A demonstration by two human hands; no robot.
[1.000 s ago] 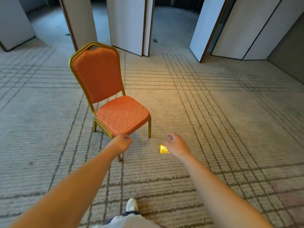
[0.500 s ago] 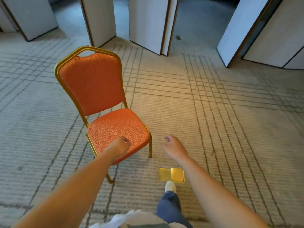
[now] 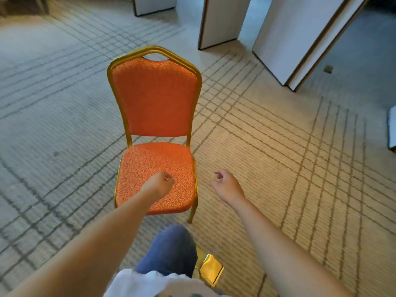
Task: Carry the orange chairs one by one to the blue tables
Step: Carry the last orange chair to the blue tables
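Observation:
An orange chair [image 3: 155, 99] with a gold metal frame stands upright on the carpet straight ahead, its seat facing me. My left hand [image 3: 159, 183] hovers over the front of the seat with loosely curled fingers and holds nothing; I cannot tell whether it touches the fabric. My right hand [image 3: 225, 184] hangs in the air just right of the seat's front corner, fingers loosely curled, also holding nothing. No blue table is in view.
White folding partition panels [image 3: 220, 20] stand at the back and back right, with gaps between them. A shiny gold floor plate [image 3: 211, 269] lies by my foot. My knee in blue jeans [image 3: 171, 249] is close under the chair's front edge. Patterned carpet [image 3: 300, 168] spreads all around.
I have stepped closer and swung round to face the chair squarely. My left hand moved from the seat's front edge to over the seat. The gold floor plate slid back beside my foot.

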